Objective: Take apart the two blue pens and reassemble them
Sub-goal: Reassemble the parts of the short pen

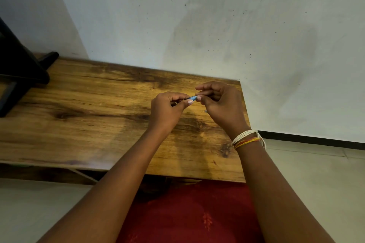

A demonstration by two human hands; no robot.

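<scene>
Far left: black stand (pixel 17 69) on the wooden table (pixel 88 116), set against a pale, speckled wall (pixel 217 25). Mid-frame, above the table's right part: left hand (pixel 167 110), fingers (pixel 190 102) curled and pinching one end of a blue pen (pixel 194 97). Just right of it: right hand (pixel 223 102), fingers closed on the pen's other end, only a short blue stretch showing between both hands. Small blue bit (pixel 205 111) on the table under the right hand, too small to identify. Thread bands (pixel 247 139) around the right wrist. Red cloth (pixel 193 215) below.
</scene>
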